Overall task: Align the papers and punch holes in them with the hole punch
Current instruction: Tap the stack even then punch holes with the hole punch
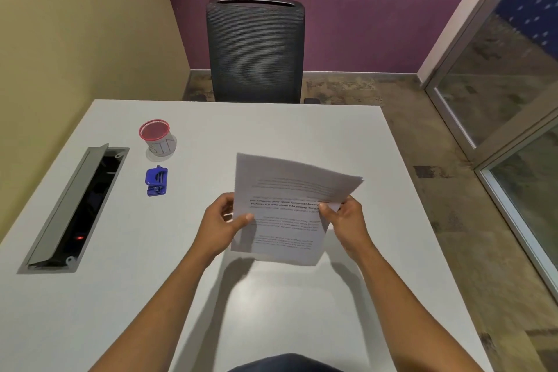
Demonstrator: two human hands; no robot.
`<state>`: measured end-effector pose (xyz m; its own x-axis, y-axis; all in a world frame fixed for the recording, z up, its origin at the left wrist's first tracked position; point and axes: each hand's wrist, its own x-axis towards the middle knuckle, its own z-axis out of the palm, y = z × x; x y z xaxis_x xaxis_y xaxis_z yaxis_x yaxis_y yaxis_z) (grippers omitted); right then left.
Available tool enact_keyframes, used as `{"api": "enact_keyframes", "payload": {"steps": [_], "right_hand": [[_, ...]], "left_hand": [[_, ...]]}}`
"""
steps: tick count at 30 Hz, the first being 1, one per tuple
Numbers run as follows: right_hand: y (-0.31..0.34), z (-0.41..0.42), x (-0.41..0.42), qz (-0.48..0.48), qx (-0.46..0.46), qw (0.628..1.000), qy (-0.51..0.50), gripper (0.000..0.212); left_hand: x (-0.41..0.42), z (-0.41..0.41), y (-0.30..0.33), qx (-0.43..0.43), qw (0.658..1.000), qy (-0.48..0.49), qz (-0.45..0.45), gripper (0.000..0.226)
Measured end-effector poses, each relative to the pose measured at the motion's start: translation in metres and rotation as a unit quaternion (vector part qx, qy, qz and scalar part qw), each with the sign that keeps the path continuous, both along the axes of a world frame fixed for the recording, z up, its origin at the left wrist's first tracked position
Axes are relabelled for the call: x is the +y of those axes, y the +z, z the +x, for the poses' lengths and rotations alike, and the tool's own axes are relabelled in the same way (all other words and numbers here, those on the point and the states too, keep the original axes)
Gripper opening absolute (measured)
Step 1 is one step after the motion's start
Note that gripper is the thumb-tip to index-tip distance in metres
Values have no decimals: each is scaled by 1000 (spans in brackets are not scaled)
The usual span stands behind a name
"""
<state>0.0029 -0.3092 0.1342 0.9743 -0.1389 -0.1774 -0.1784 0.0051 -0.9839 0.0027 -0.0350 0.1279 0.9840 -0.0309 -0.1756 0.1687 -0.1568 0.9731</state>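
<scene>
The papers (283,208) are up off the table (90,311), pinched between both hands: left hand (223,220) on the left edge, right hand (347,220) on the right. Top corners look fanned, so I'd loosen the grip and tap the bottom edge on the table till they square up. The punch (156,180) sits well off to the left, toward the far-left corner, nearer the left hand.
</scene>
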Motion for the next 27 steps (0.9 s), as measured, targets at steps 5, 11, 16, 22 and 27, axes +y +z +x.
{"api": "enact_keyframes", "payload": {"steps": [5, 11, 16, 22, 27], "right_hand": [[0, 1, 10, -13, -13, 1000, 10, 27], [-5, -4, 12, -55, -21, 998, 30, 33], [-27, -17, 23, -84, 7, 996, 41, 37], [-31, -11, 30, -102, 16, 995, 6, 30], [-27, -6, 25, -111, 1, 994, 4, 34]], "left_hand": [[-15, 4, 8, -60, 996, 58, -18, 31], [-19, -7, -6, -72, 994, 78, 8, 45], [-26, -17, -28, -16, 997, 75, 24, 42], [-29, -10, -27, -13, 994, 105, 26, 25], [-29, -7, -20, -29, 995, 95, 26, 26]]}}
